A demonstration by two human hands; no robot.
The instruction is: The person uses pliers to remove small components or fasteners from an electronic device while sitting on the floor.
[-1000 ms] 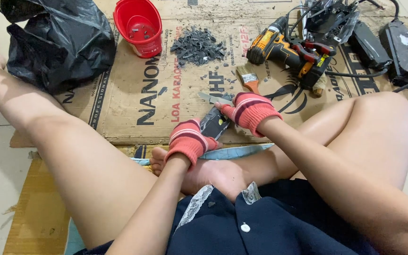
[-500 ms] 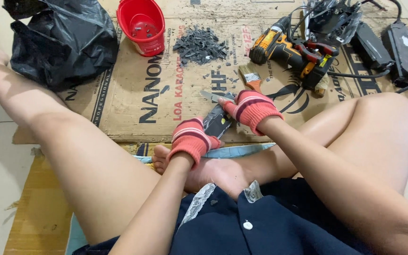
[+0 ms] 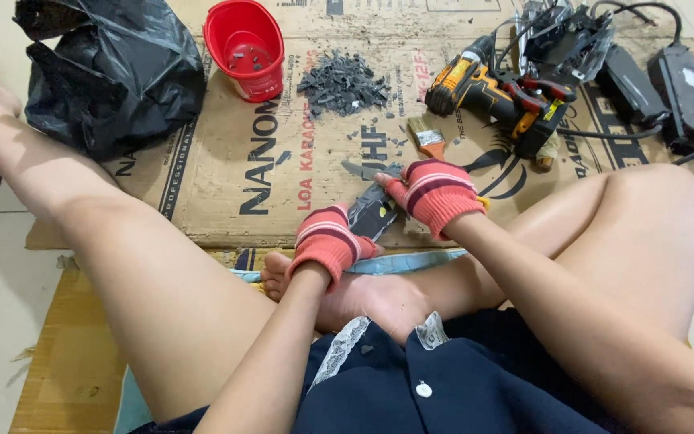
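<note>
At the centre of the frame both gloved hands meet on a small dark part (image 3: 373,213). The left hand (image 3: 329,241), in a red striped knit glove, has its grip closed on the part's lower end. The right hand (image 3: 434,193), gloved the same way, presses on the upper end with its fingers curled; a thin grey blade-like tool (image 3: 363,170) pokes out to the upper left of it, though how the fingers sit on it is hidden. The part lies low over the flattened cardboard sheet (image 3: 226,173), just above the person's bare foot.

The cardboard is brown with large dark block lettering and smaller red lettering running sideways across its middle. Above the hands lies a small brush (image 3: 427,138) with pale bristles. Further up, at centre top, sits a heap of dark grey fragments (image 3: 343,82), and left of it a red plastic bucket (image 3: 244,48) with a few bits inside. A crumpled black plastic bag (image 3: 110,76) fills the upper left. In the upper right an orange and black cordless drill (image 3: 487,92) rests beside black power adapters (image 3: 668,88) with cables.
</note>
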